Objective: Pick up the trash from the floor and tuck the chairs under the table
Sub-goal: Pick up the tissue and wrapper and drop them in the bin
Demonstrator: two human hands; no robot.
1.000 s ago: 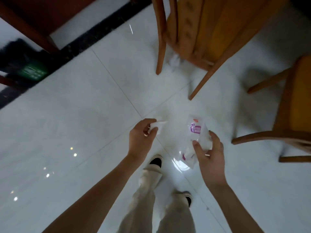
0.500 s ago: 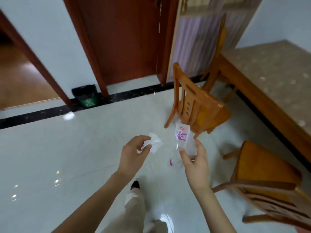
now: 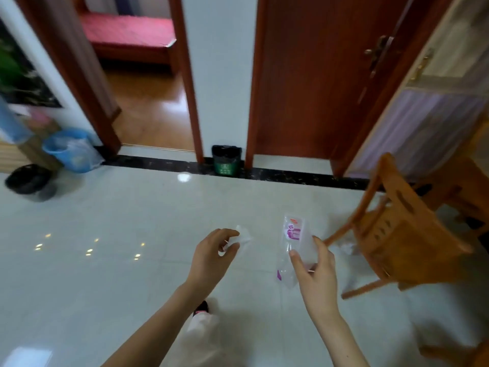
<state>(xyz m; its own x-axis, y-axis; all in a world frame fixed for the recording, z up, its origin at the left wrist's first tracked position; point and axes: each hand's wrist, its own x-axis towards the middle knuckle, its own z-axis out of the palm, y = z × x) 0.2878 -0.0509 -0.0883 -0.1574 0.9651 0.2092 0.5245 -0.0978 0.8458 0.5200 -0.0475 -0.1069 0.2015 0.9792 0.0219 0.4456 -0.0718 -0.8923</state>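
Lifting from straight down at the floor toward the far wall, across the earlier pictures to now. Bringing into sight a small green bin (image 3: 226, 160) at the black floor border, a blue bin (image 3: 69, 149) and a dark bin (image 3: 27, 182) at the left, and an open doorway. Sliding the wooden chair (image 3: 397, 234) from top centre out to the right. Carrying the white tissue (image 3: 243, 237) and clear wrapper (image 3: 295, 243) higher, away from the shoes. Dropping the desk out of sight.
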